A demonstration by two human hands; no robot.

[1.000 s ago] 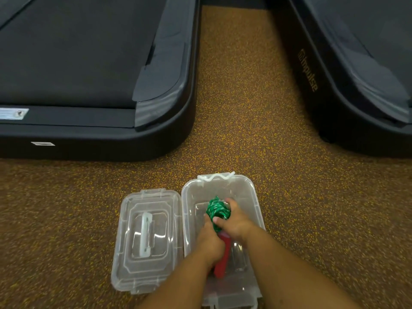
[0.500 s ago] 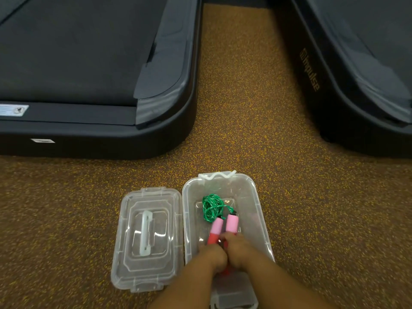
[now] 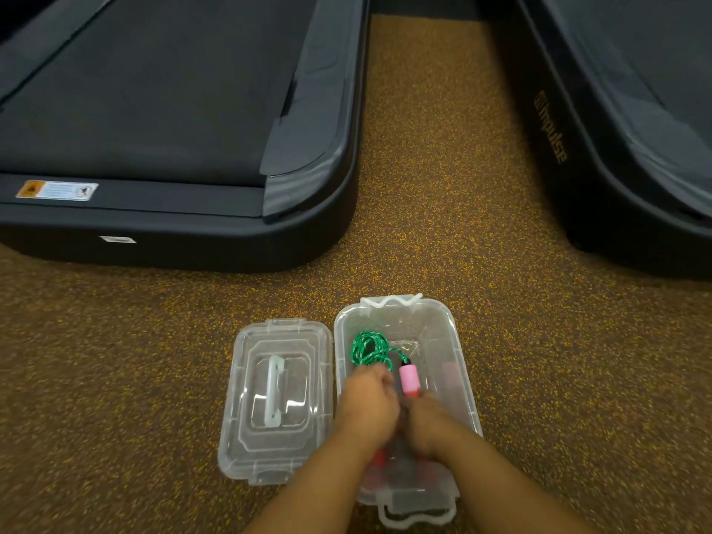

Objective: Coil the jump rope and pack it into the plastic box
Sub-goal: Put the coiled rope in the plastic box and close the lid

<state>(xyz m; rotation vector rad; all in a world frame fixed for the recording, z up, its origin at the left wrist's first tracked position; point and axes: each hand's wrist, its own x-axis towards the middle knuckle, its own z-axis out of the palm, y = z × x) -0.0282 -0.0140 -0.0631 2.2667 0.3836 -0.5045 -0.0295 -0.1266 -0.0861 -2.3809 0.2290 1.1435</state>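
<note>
Both hands, left hand (image 3: 368, 402) and right hand (image 3: 427, 427), blurred, grip unclear, should press the jump rope (image 3: 371, 350) handles flat inside the plastic box (image 3: 464, 379).

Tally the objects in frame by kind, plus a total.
Treadmills: 2, left and right
Plastic box: 1, open
Lid: 1, on the floor left of the box
Jump rope: 1, green cord and a pink handle inside the box
Hands: 2, left hand and right hand, both in the box
Total: 7
</note>
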